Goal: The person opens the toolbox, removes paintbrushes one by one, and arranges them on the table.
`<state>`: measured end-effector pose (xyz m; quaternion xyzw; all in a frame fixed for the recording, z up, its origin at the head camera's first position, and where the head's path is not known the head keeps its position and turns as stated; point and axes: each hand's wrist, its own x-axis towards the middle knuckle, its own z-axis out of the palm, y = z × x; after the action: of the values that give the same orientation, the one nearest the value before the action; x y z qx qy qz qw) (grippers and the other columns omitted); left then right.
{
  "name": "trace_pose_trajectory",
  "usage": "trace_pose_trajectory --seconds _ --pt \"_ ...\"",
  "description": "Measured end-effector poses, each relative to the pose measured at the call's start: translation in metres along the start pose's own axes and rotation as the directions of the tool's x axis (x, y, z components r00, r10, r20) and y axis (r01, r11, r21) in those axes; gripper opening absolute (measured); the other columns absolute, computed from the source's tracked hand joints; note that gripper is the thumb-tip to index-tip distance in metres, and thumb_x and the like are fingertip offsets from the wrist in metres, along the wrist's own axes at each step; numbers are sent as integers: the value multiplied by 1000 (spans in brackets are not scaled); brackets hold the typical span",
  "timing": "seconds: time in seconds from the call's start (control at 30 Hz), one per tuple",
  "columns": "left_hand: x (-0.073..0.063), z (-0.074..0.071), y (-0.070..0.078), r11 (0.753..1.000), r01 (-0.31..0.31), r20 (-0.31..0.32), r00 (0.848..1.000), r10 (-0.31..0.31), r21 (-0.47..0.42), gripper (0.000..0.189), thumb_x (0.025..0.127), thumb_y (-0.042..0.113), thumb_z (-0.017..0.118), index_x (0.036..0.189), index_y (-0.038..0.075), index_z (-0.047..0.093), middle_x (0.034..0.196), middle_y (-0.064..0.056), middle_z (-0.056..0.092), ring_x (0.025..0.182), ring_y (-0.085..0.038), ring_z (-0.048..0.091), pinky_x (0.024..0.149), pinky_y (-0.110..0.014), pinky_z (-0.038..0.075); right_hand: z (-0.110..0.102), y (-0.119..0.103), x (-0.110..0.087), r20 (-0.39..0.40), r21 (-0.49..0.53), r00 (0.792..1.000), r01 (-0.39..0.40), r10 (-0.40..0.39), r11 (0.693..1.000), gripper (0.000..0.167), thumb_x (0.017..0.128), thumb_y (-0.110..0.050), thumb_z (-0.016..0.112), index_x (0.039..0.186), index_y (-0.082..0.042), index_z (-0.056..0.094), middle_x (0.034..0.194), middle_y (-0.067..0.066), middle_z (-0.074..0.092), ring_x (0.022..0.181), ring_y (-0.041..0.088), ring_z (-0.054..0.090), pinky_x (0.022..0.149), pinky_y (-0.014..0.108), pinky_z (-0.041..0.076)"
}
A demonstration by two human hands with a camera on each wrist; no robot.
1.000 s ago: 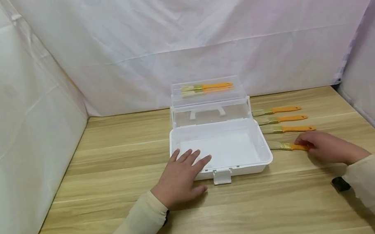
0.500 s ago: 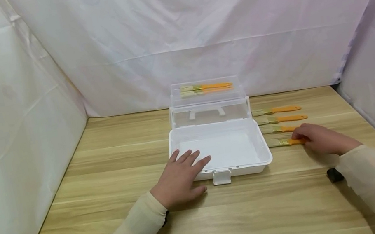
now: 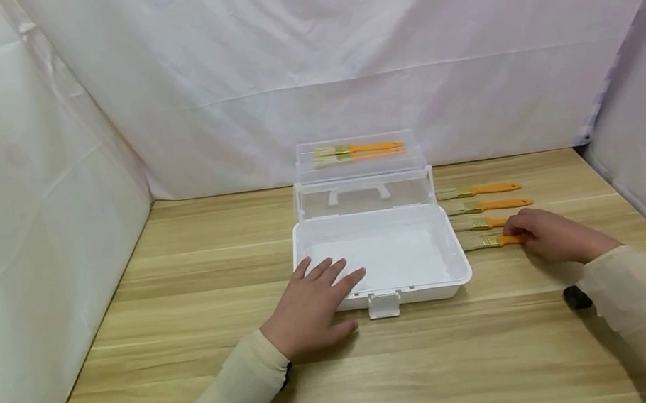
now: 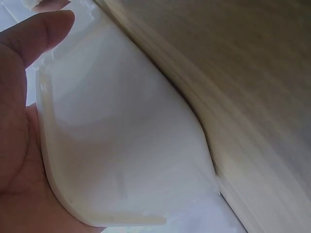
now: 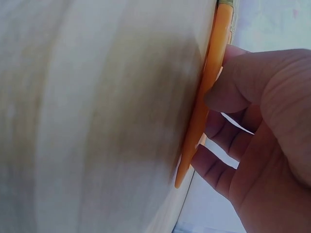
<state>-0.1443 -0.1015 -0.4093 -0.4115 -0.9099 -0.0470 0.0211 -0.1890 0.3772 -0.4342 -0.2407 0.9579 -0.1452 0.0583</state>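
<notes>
A white plastic box [image 3: 405, 297] stands with its clear lid tipped back. Over its front left corner lies my left hand [image 3: 309, 308], fingers straight and spread; the left wrist view shows the palm against the box's rim [image 4: 46, 141]. My right hand [image 3: 553, 236] pinches the orange handle of the nearest paintbrush [image 3: 491, 241], right of the box. In the right wrist view, thumb and fingers meet on that handle [image 5: 201, 114], which lies low along the tabletop. Its pale bristles point toward the box's right wall. Parallel behind it lies another paintbrush [image 3: 481, 223], its handle end hidden by my right hand.
Farther back on the right lie two more paintbrushes, one [image 3: 499, 204] in front of the other [image 3: 492, 187]. A pair of paintbrushes [image 3: 374, 146] shows at the raised lid [image 3: 366, 187]. White cloth [image 3: 332, 34] hangs behind and at both sides of the wooden table [image 3: 208, 250].
My right hand has shifted slightly away from me and left, and the nearest paintbrush has straightened to lie more in line with the others. The left hand has kept its place.
</notes>
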Motion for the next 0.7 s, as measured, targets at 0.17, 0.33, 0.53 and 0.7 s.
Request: trace_pose_trajectory --seconds 0.17,0.33,0.53,0.7 --pt "0 -1 0 1000 -2 -10 1000 2 0 77 87 52 67 153 25 40 147 -11 49 135 -33 46 113 -57 23 -2 -1 2 6 2 1000 -3 3 1000 26 87 12 60 93 -12 67 93 1 62 87 21 57 78 47 48" --pt "0 -2 1 1000 -11 -18 1000 11 -5 76 86 51 68 152 24 41 146 -11 50 134 -34 47 112 -58 25 -4 -3 2 28 9 999 -22 22 1000 26 86 12 61 94 -12 67 94 0 61 88 21 56 79 47 48" --pt "0 -2 1 1000 -11 -17 1000 11 -3 76 86 52 68 152 25 41 146 -11 51 134 -34 47 112 -58 25 -2 -3 2 39 15 999 -37 36 999 26 87 12 62 95 -11 67 94 1 60 87 21 56 78 47 48" --pt "0 -1 1 1000 -11 -14 1000 11 -6 76 86 51 68 152 25 41 146 -12 51 134 -34 47 112 -58 25 -1 -2 1 24 -1 1000 -9 9 1000 25 87 12 62 94 -12 67 93 1 60 87 20 57 78 47 49"
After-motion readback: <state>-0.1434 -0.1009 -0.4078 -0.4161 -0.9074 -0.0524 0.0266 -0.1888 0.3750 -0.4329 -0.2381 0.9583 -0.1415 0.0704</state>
